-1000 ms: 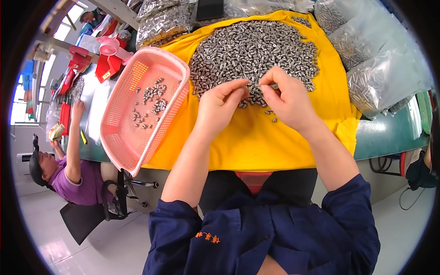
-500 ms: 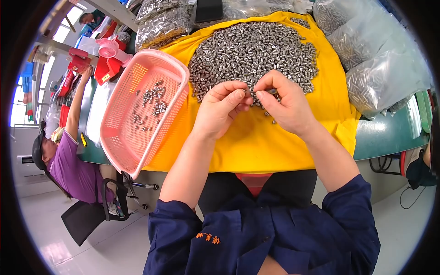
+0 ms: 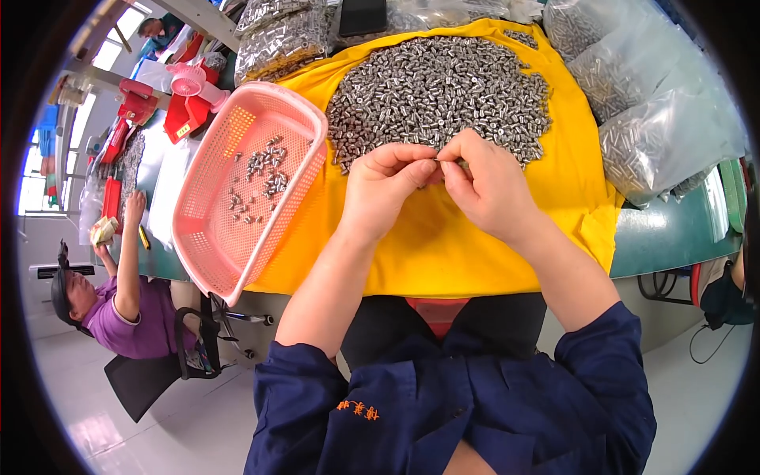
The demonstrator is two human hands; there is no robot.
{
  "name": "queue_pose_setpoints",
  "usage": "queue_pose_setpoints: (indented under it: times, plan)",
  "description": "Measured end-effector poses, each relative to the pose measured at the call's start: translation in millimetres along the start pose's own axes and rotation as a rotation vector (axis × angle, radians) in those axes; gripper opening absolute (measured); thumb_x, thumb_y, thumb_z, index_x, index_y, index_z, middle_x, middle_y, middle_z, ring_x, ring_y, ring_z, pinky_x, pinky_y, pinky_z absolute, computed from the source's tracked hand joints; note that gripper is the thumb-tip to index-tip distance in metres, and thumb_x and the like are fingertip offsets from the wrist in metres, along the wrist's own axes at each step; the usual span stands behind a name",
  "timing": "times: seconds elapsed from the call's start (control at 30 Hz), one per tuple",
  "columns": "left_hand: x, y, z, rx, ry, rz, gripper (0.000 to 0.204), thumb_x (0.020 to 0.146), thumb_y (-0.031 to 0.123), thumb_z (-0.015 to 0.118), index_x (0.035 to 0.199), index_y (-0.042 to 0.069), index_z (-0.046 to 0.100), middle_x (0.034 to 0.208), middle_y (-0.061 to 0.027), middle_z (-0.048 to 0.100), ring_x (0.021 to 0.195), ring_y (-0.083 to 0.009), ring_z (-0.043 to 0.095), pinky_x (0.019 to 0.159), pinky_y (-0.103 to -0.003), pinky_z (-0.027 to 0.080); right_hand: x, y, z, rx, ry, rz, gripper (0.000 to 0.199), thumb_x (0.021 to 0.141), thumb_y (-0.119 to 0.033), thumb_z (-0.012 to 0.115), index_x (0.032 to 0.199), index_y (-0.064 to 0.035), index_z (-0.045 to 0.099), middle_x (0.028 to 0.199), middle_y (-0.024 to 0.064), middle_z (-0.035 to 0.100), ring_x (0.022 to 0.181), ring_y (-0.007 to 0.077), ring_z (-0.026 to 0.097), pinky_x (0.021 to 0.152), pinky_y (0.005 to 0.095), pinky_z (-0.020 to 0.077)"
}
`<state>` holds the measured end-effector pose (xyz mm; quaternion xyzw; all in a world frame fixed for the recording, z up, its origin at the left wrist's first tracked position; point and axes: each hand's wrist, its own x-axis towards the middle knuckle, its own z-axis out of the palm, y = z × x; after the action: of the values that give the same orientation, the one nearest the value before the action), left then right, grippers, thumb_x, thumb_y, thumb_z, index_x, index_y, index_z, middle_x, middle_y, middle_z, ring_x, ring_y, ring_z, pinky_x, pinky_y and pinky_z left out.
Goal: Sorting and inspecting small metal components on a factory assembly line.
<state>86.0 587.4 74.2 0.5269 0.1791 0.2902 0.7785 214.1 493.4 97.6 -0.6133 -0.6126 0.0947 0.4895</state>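
My left hand [image 3: 385,190] and my right hand [image 3: 492,194] meet fingertip to fingertip over the near edge of a heap of small silvery cylindrical metal parts [image 3: 443,91]. Thumb and forefinger are pinched together on each. A tiny metal part [image 3: 437,161] shows as a thin sliver between the two pinches; my fingers cover most of it. The curled fingers of my right hand hide whatever may lie in its palm. The heap rests on a yellow cloth [image 3: 412,265].
Left of the cloth stands a pink perforated basket [image 3: 207,198] with several metal parts inside. Plastic bags of parts [image 3: 649,146] lie at right; a dark phone [image 3: 362,17] lies at the back. A co-worker in purple [image 3: 142,317] sits at left by a pink fan [image 3: 190,81].
My hands have come closer together, fingertips now meeting. The co-worker's raised arm has drawn back from the red bins, bringing the hand down nearer the body.
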Motion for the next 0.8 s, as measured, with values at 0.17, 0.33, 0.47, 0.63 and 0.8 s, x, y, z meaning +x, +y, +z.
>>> queue_pose_setpoints:
  times: [0.17,0.33,0.47,0.63,0.8]
  plan:
    - [-4.7,13.9,6.7,0.3,0.114,0.252,0.009,0.077,-0.001,0.057,0.086,0.0,0.059,0.079,-0.0042,0.06,0.072,-0.0099,0.056,0.064,-0.02,0.045,0.2,4.6,-0.6,0.448,0.012,0.244,0.003,0.079,-0.005,0.049,0.081,-0.0032,0.049,0.065,0.0005,0.049,0.057,0.0064,0.044,0.052,0.0214,0.0373]
    - [-26.3,70.9,-38.1,1.234,0.623,0.648,0.014,0.072,0.0,0.06,0.085,0.003,0.06,0.077,-0.0078,0.061,0.07,-0.0177,0.058,0.064,-0.026,0.045,4.7,14.2,-7.5,0.461,0.107,0.266,0.005,0.08,-0.006,0.051,0.083,-0.0028,0.049,0.067,-0.0026,0.048,0.056,0.0019,0.04,0.049,0.0178,0.0347]
    - [-38.0,84.6,-36.0,1.625,0.685,0.343,0.013,0.071,0.001,0.059,0.083,0.004,0.061,0.081,-0.0117,0.06,0.075,-0.0269,0.059,0.067,-0.034,0.046,4.4,9.6,-7.0,0.456,0.063,0.283,0.005,0.079,-0.005,0.051,0.083,-0.0024,0.05,0.067,-0.0019,0.049,0.053,0.002,0.04,0.047,0.0178,0.0341]
    - [-30.9,53.7,-19.1,1.503,0.306,0.664,0.011,0.067,0.004,0.062,0.078,0.004,0.06,0.079,-0.0108,0.059,0.071,-0.0261,0.058,0.065,-0.033,0.046,5.1,11.2,-11.1,0.414,0.081,0.269,0.004,0.08,-0.005,0.05,0.083,-0.0031,0.05,0.069,-0.0038,0.046,0.058,0.0015,0.037,0.05,0.0167,0.0321]
    - [-17.6,21.1,-13.9,1.546,0.171,0.286,0.012,0.07,0.011,0.061,0.078,0.003,0.06,0.075,-0.0116,0.058,0.069,-0.0289,0.056,0.063,-0.034,0.045,5.5,5.5,-9.9,0.488,0.038,0.309,0.004,0.081,-0.004,0.049,0.084,-0.0035,0.05,0.071,-0.0048,0.044,0.061,0.0009,0.035,0.054,0.0154,0.0306]
